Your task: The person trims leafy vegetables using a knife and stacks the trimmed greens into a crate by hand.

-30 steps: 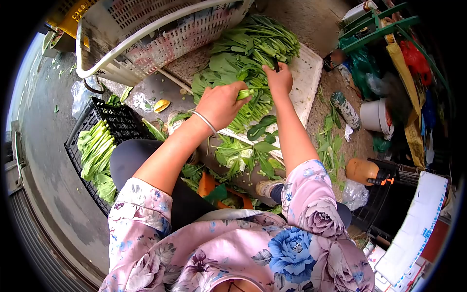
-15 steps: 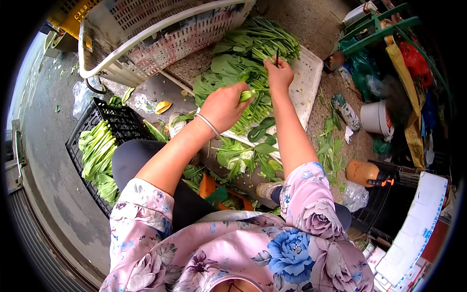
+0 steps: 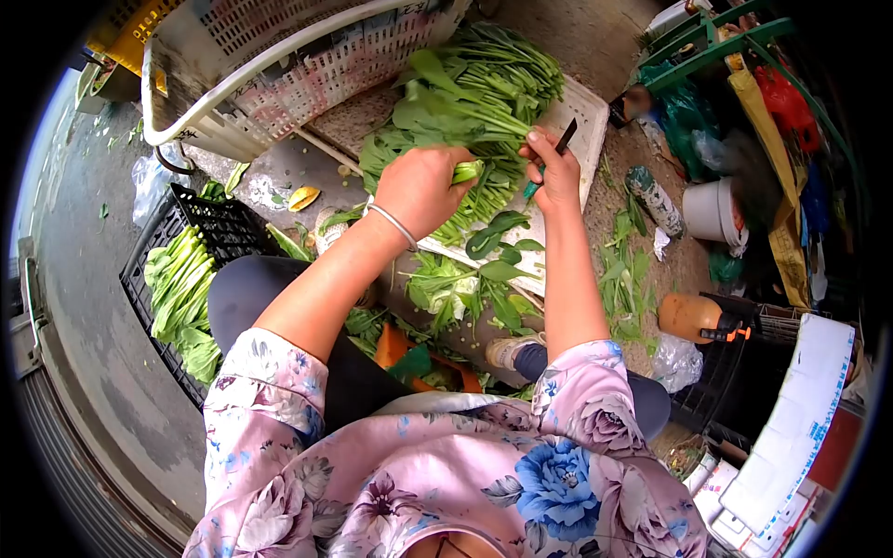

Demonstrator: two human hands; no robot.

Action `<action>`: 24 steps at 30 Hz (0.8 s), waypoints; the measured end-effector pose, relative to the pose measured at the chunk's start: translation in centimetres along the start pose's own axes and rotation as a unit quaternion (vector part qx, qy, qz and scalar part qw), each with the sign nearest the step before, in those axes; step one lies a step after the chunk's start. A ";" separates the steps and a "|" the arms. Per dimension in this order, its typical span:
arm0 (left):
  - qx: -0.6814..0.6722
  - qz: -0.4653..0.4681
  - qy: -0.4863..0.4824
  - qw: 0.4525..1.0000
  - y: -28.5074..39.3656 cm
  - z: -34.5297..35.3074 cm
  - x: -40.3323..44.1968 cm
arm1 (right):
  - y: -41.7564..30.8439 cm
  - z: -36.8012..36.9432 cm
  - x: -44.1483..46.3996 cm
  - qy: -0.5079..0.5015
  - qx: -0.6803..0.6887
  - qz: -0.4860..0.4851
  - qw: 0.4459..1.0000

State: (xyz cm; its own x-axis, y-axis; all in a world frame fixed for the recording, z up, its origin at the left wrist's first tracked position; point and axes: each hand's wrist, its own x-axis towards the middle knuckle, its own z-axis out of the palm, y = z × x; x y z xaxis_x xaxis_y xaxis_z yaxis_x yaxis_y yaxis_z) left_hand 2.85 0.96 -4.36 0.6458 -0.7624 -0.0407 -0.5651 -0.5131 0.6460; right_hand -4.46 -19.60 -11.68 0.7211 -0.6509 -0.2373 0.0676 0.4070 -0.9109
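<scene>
With the left hand [image 3: 419,191], clasped firmly around a small bunch of green stems [image 3: 468,171], with pale ends showing past the thumb. Wearing a bracelet [image 3: 391,226] on that wrist. With the right hand [image 3: 555,172], closed around a knife [image 3: 566,137], with a dark blade slanting up and a green handle showing below the fingers. Also pinching, at its stem end, a leafy stalk [image 3: 488,118], stretched up and left, blurred toward the leaves. Bent over a heap of greens [image 3: 516,74], laid on a white board [image 3: 593,116] just beyond both hands. Facing a white basket [image 3: 344,70], set beside the heap on the left. Seated with a black crate [image 3: 233,223] by the left knee, loaded with more greens [image 3: 181,288].
</scene>
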 end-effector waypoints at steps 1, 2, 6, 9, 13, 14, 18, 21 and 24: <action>0.013 0.055 0.053 0.997 -0.1 0.3 -0.1 | -0.4 0.2 -0.9 -0.003 -0.012 -0.007 1.000; 0.025 0.110 0.106 0.988 0.0 0.5 -0.2 | -0.8 0.5 -1.8 -0.002 -0.012 -0.008 1.000; 0.026 0.180 0.147 0.972 0.6 1.2 0.3 | -1.9 1.7 -5.2 -0.048 -0.084 -0.036 0.995; -0.016 0.196 0.204 0.959 0.7 1.9 1.2 | -3.0 1.6 -6.6 -0.069 -0.076 -0.035 0.994; -0.202 0.095 0.000 0.975 0.7 1.7 1.6 | -4.3 0.6 -7.4 -0.094 -0.103 -0.003 0.990; -0.273 -0.001 -0.093 0.958 0.8 1.5 1.6 | -4.6 0.4 -7.6 -0.095 -0.114 0.001 0.989; -0.410 -0.103 -0.218 0.880 1.6 1.7 1.1 | -5.5 -1.1 -8.0 -0.142 -0.134 0.016 0.981; -0.431 -0.126 -0.240 0.861 2.0 1.8 1.1 | -5.5 -2.0 -8.5 -0.138 -0.135 0.021 0.981; -0.454 -0.109 -0.267 0.843 2.1 2.1 1.1 | -5.4 -1.9 -9.2 -0.121 -0.120 0.013 0.985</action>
State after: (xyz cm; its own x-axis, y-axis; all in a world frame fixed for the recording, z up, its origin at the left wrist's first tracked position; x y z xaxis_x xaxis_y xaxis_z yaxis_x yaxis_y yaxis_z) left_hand 1.30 -1.82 -4.64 0.2241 -0.8820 -0.4146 0.3204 -0.3351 0.8860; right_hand -12.76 -17.03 -5.26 0.8653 -0.4595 -0.2004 -0.0964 0.2399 -0.9660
